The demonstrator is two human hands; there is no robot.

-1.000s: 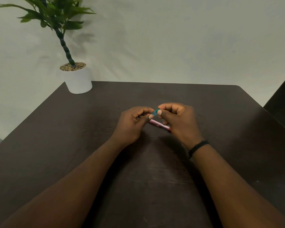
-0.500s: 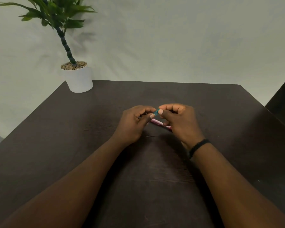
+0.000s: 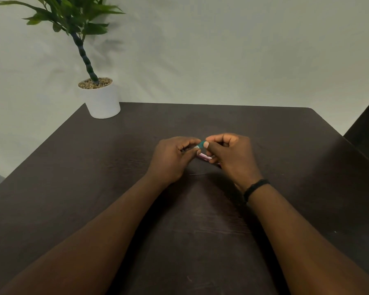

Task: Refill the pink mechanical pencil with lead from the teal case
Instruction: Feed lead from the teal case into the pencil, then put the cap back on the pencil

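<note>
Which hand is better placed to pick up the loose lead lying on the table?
Probably the left hand: the thin lead lies just beside its heel, while the right hand appears to hold the pink pencil.

Dark wooden desk (image 3: 94, 188) against a pale wall.
A white plant pot (image 3: 102, 101) stands at its far left corner; a thin lead (image 3: 197, 174) lies mid-desk.

Across the dark table (image 3: 275, 145) the only standing obstacle was the white potted plant (image 3: 102, 99) at the far-left corner, its leaves overhanging that corner, while the far edge, right side and near edge lay open around the two hands meeting at the centre.
</note>
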